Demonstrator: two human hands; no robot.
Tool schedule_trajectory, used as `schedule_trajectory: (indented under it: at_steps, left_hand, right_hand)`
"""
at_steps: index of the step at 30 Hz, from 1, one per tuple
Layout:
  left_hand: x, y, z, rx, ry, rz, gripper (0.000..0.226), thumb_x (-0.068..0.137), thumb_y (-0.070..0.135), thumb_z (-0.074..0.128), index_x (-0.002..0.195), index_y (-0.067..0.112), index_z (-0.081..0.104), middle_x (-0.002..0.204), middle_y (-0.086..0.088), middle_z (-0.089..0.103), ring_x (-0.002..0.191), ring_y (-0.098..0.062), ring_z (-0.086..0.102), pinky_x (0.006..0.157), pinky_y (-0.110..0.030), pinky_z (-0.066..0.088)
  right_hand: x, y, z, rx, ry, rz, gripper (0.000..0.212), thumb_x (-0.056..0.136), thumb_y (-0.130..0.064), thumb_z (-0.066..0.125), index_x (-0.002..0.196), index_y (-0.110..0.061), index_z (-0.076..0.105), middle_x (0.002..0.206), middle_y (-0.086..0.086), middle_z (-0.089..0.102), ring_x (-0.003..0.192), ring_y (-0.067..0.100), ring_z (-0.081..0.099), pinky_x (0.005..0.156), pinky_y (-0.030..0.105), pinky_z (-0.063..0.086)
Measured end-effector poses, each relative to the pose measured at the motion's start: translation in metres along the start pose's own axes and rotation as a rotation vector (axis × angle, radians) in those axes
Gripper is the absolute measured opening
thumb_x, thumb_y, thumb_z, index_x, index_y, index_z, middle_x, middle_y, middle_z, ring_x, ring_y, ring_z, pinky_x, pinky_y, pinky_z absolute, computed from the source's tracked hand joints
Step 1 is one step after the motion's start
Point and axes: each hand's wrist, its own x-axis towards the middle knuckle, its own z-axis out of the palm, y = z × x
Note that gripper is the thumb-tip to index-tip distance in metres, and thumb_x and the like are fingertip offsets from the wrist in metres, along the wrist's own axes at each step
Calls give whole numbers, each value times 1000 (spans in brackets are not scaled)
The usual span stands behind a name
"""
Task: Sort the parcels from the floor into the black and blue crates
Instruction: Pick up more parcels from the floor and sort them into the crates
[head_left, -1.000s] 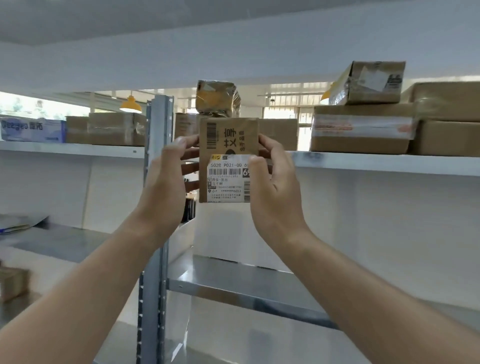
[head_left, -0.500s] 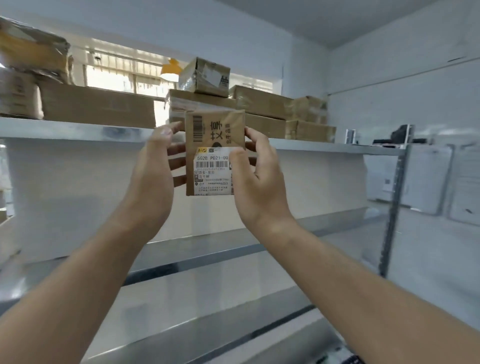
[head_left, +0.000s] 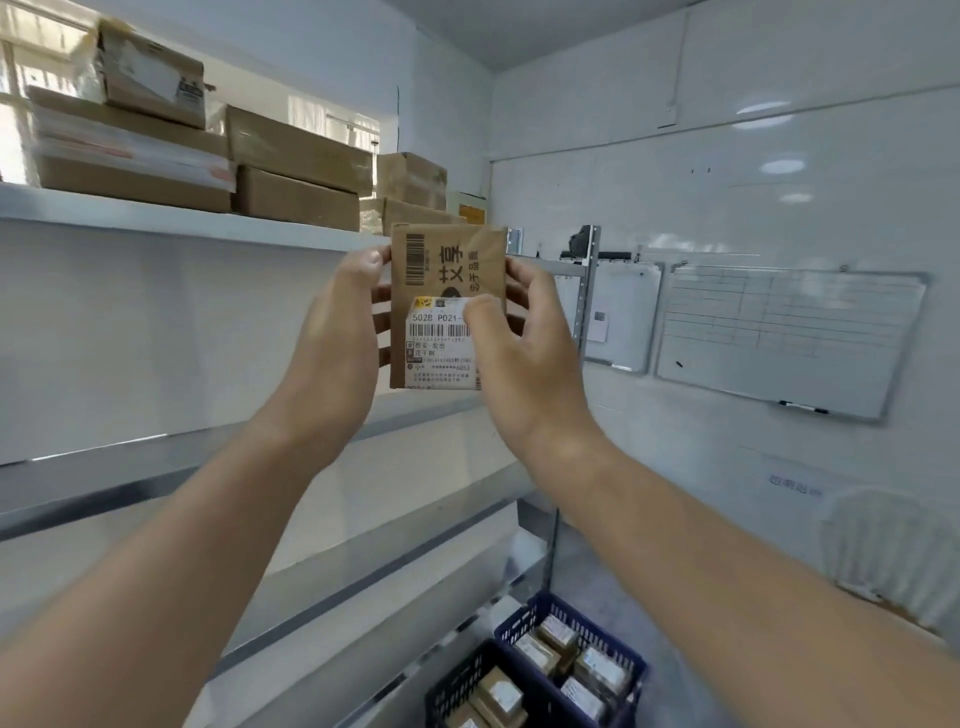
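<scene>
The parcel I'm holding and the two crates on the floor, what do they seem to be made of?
Parcel: matte brown kraft paper or thin card, judging by its creases, with a smoother white paper label stuck on. Blue crate: probably moulded plastic, from its uniform colour and open lattice walls. Black crate: likely the same plastic; similar lattice, partly out of frame.

The thumb of the right hand (head_left: 527, 369) hides one side of the label (head_left: 434, 358) on the parcel (head_left: 449, 265), its small print is unreadable, and the bottom edge cuts off the black crate (head_left: 442, 693).
</scene>
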Motion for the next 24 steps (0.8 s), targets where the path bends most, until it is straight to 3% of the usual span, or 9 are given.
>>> schedule_trajectory:
  at_steps: [2,5,9,11,16,20,24]
  left_hand:
    - [-11,-4,25,6,-36,-19,44,112,41,22,102,49,64,90,23,75,95,0,71,78,-25,55]
    - [-23,-14,54,-4,-95,-51,41,112,43,23,103,49,63,108,15,71,112,-12,67,96,-36,53]
    - [-30,-36,76,-11,-147,-125,41,111,44,25,100,46,64,111,12,69,112,-13,66,99,-37,52]
    - [-30,-51,83,-27,-170,-163,38,111,44,26,103,43,64,115,7,68,115,-17,66,104,-43,51]
    - [-33,-97,95,-52,-222,-267,39,111,42,27,103,37,64,104,10,70,102,-12,70,93,-38,57]
    - [-33,-143,98,-60,-279,-369,39,111,44,28,110,36,66,108,11,70,110,-16,69,99,-43,56]
    - [-28,-187,109,-48,-300,-448,41,111,44,29,117,28,66,100,12,72,106,-13,69,93,-38,56]
  right_hand:
    - [-6,10,-26,-10,24,36,53,86,-51,55,138,-38,55,135,-11,63,124,6,62,106,44,59]
    - [-17,25,-56,-18,56,74,48,86,-49,54,133,-36,55,130,-13,64,124,6,61,106,42,59]
    - [-28,46,-76,-43,101,141,30,93,-44,58,123,-41,53,128,-13,63,121,7,62,106,45,58]
    - [-32,60,-81,-61,147,174,34,89,-46,57,122,-40,54,127,-13,64,122,10,64,105,46,59]
    - [-46,104,-79,-103,246,261,44,84,-47,58,126,-33,58,130,-7,66,121,12,67,102,46,61]
    - [-55,145,-71,-137,296,354,46,86,-45,56,129,-32,56,130,-9,65,120,9,66,104,45,60]
    - [-60,186,-70,-152,311,414,43,87,-46,56,128,-35,55,129,-13,64,121,9,65,104,46,60]
